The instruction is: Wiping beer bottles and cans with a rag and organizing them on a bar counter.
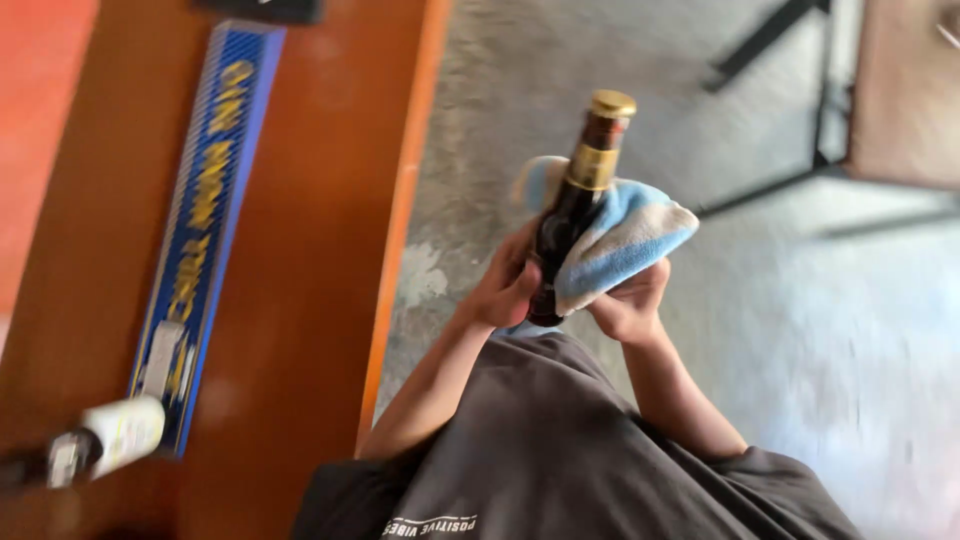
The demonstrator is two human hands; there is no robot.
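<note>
Both hands clamp one dark brown bottle (560, 235) at frame centre: left hand (508, 285) wraps its lower body, right hand (632, 300) presses a blue-and-white cloth (620, 240) against its side. Gold cap (612, 103) points to the upper frame (still sealed, by the look of it). Judgement: a firm left grip lets the cloth turn around the glass. Wooden counter (310, 250) with a blue bar mat (205, 220) fills the left.

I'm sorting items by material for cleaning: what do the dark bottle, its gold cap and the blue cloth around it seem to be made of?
The dark brown bottle looks like glossy glass, going by its translucent sheen. Its gold cap seems to be shiny metal, possibly foil-wrapped below. The light blue and white cloth looks like soft, matte fabric, perhaps microfibre, judging by its folds. The left hand and right hand hold them.
</note>
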